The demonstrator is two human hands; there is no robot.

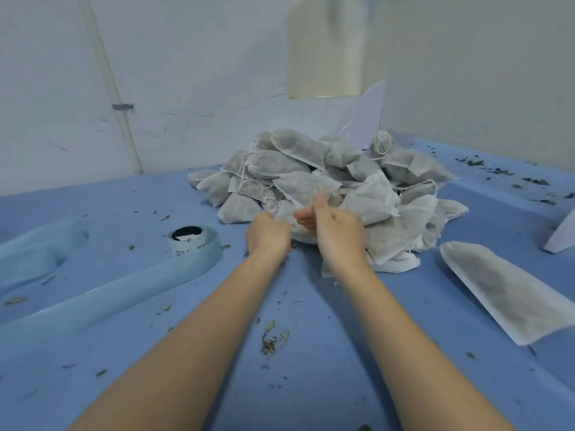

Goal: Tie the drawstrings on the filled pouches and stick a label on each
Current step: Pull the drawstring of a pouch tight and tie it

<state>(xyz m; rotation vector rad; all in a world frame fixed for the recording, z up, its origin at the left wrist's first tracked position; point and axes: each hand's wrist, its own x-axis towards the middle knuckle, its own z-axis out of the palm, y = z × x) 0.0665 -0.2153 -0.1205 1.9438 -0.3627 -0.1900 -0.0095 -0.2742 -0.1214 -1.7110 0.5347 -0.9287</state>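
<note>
A heap of several white fabric pouches (pixel 367 169) filled with dark herbs, drawstrings trailing, lies at the back middle of the blue table (pixel 311 353). At the heap's near edge both hands work on one pouch (pixel 306 188). My left hand (pixel 268 233) is curled against its left side, fingers hidden from view. My right hand (pixel 337 231) grips the pouch's fabric, thumb up. A roll of labels (pixel 188 239) stands left of my hands, with its pale blue backing strip (pixel 102 301) running toward the near left.
One flat filled pouch (pixel 510 290) lies apart at the right. Dried herb scraps (pixel 273 339) litter the table, more at the far right (pixel 497 171). A white card (pixel 367 116) leans against the wall behind the heap. A white object (pixel 560 236) sits at the right edge.
</note>
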